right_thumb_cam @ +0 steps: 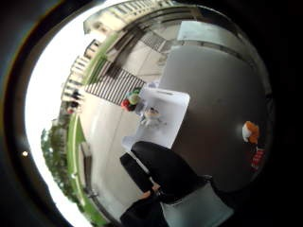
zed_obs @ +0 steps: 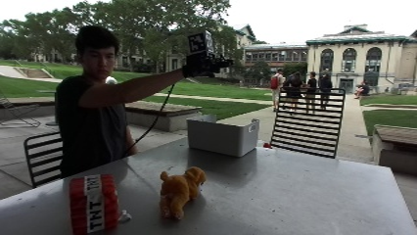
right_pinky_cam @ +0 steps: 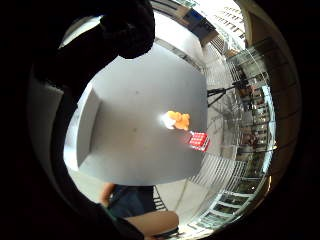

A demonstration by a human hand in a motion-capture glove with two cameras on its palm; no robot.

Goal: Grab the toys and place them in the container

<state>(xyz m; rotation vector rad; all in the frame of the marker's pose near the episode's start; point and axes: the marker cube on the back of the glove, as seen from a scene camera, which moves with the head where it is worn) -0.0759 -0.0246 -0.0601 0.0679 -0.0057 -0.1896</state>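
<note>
Outside view, one container [zed_obs: 222,136], two toys [zed_obs: 180,191]

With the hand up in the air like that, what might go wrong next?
The gloved right hand hangs high above the white container, far from the orange dog toy and TNT block near the table edge. A long reach back might nudge either one off, or brush the container.

Right hand [zed_obs: 203,62] raised high above the container [zed_obs: 222,135], open air all round it, nothing between hand and the container's open top. Table [zed_obs: 293,191] mostly bare. Obstacles sit at the camera-side end: dog toy [zed_obs: 180,190] at 6 o'clock from the container, TNT block [zed_obs: 94,203] near it at its 9 o'clock, a gap between them. Chair [zed_obs: 308,122] stands just behind the table's far edge, at 3 o'clock from the container.
</note>
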